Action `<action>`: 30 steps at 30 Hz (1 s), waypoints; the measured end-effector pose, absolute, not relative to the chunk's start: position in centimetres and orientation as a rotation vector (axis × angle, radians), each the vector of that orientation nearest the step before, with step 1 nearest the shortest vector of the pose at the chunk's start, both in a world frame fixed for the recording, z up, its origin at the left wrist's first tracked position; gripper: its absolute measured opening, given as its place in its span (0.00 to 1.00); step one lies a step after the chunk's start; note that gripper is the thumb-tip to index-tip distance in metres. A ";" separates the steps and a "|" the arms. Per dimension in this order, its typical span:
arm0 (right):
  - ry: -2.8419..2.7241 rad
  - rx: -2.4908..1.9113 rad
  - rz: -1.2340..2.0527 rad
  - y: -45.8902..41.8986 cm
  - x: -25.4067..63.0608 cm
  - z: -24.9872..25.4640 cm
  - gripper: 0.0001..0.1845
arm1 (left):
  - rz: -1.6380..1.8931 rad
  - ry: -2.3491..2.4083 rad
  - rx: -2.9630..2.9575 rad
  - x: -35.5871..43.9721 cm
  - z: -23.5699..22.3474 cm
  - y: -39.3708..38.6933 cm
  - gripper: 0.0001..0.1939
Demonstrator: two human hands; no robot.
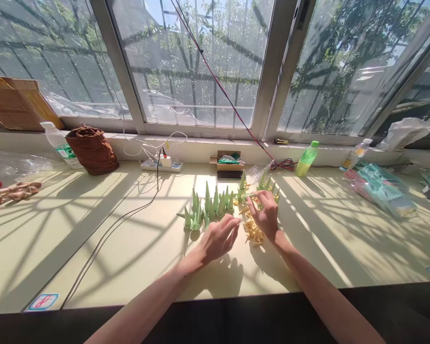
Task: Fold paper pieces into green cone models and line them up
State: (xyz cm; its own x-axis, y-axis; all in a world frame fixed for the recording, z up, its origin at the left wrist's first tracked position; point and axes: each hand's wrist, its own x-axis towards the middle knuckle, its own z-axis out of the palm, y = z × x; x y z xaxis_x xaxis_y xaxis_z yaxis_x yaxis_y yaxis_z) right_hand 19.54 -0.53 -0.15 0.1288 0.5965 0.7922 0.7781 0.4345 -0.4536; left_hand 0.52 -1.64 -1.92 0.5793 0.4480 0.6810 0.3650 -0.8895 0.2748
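Note:
Several pale green pointed cones (pixel 207 200) stand in a cluster on the table, some of them in rows. More green cones (pixel 242 185) stand further right, around my right hand (pixel 265 212). That hand reaches over them with thumb and forefinger apart, close to a small green piece; whether it touches the piece is unclear. Just below lies a loose pile of small yellow pieces (pixel 253 231). My left hand (pixel 219 238) hovers in front of the cone cluster, its fingers curled together. What those fingers hold, if anything, is hidden.
Behind the cones sits a small open cardboard box (pixel 229 160). A power strip (pixel 162 165) with trailing cables is to the left, beside a brown cloth bag (pixel 92 150). At the right stand a green bottle (pixel 307 160) and plastic bags (pixel 383 191). Windows line the back.

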 end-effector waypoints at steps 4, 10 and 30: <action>-1.549 -1.337 -0.227 0.0 20.6 0.4 0.04 | 1.048 0.586 2.887 0.7 -1.8 -2.7 0.09; -1.688 -1.420 -0.196 0.5 21.5 0.7 0.02 | 1.033 0.602 2.972 0.1 -2.3 -4.0 0.10; -1.765 -1.540 -0.008 4.2 22.1 -0.8 0.08 | 0.841 0.702 2.903 0.4 -2.8 -3.8 0.07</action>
State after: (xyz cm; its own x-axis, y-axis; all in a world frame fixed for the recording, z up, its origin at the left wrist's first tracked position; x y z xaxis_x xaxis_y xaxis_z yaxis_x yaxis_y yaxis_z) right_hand 22.10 4.20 -0.85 0.0360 0.8384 0.5439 0.8431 0.2667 -0.4670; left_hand 0.38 -3.84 -2.79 0.7508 0.4339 0.4979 0.4128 -0.8968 0.1591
